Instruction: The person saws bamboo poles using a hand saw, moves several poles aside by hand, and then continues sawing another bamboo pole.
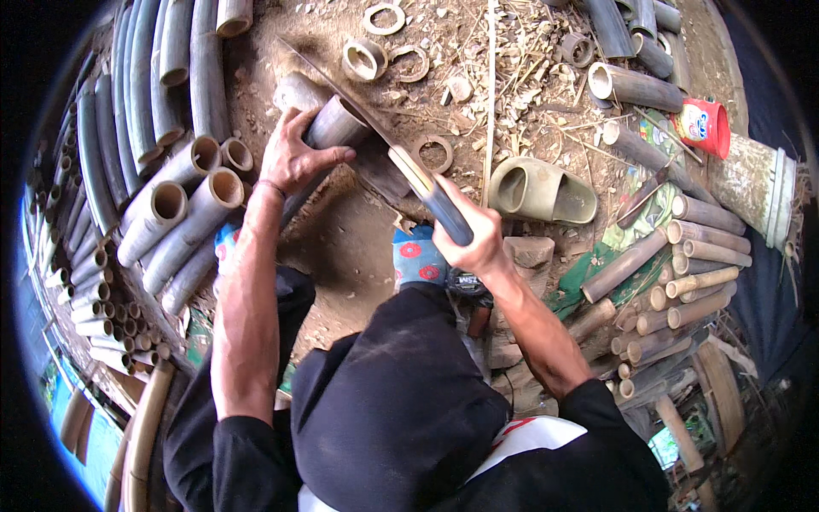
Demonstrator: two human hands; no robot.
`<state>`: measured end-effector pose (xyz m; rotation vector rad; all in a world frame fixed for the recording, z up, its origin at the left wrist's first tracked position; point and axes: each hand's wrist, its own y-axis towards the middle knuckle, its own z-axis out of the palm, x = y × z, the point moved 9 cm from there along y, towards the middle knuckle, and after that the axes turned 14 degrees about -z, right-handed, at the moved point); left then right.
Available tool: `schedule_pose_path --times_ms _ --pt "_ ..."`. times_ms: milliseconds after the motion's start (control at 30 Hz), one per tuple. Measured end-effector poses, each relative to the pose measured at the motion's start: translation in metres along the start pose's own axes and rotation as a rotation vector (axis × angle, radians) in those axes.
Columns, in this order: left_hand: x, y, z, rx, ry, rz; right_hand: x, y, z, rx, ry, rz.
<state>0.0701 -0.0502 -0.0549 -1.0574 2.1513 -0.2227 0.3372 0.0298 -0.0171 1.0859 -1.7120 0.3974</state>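
Observation:
My left hand (292, 155) is closed around a grey-brown bamboo tube (334, 126), thumb along its near side. The tube tilts up with its cut end toward the blade. In my right hand (479, 229) is a machete (418, 175) with a pale and dark handle, gripped near its butt. Its long narrow blade slants up and to the left, passing over or against the tube's rim; whether it touches cannot be told. A rounded grey piece (299, 90) lies just beyond my left hand. Cut bamboo rings (433, 154) lie on the ground near the blade.
Long bamboo poles (206, 68) and open tubes (220, 189) are piled at left. Stacked short bamboo lengths (704, 256) are at right, near a red container (705, 128) and a dirty white bucket (755, 183). An olive slipper (543, 191) lies among wood chips.

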Motion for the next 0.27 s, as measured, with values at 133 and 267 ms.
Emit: schedule_pose_path --times_ms 133,267 --pt "0.008 -0.002 -0.005 -0.043 0.036 0.016 0.036 0.005 -0.026 -0.169 0.047 -0.192" --pt "0.009 0.003 -0.001 -0.050 0.137 0.028 0.059 0.003 -0.087 -0.146 -0.263 -0.380"
